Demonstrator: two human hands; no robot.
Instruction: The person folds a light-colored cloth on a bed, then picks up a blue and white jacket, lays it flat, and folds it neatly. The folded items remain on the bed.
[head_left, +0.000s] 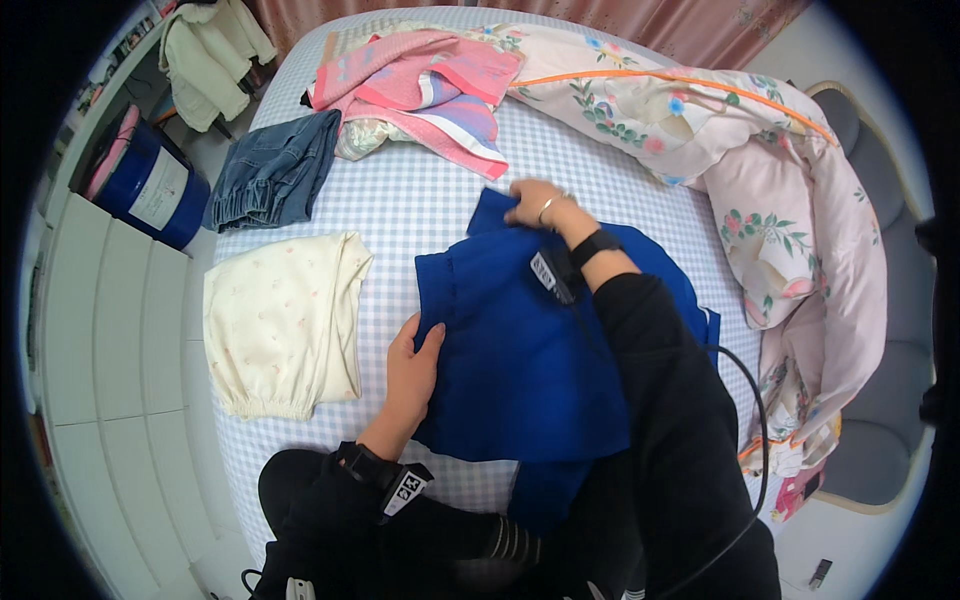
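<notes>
A blue garment (517, 352) with an elasticated edge at its left lies spread on the bed in front of me. My left hand (414, 367) holds that edge, thumb on top and fingers tucked beneath the cloth. At the far side, my right hand (541, 204) is over a blue flap of the same garment, fingers bent down at the fabric. It is slightly blurred, so whether it grips the cloth is unclear. The right forearm covers part of the garment. Another blue part (551, 491) hangs towards my legs.
Folded cream trousers (285, 322) and folded blue jeans (277, 172) lie at the left. A pink towel (427, 90) is heaped at the back. A floral quilt (637, 112) runs along the back and right of the checked bed (405, 180). A black cable (757, 397) loops beside my right arm.
</notes>
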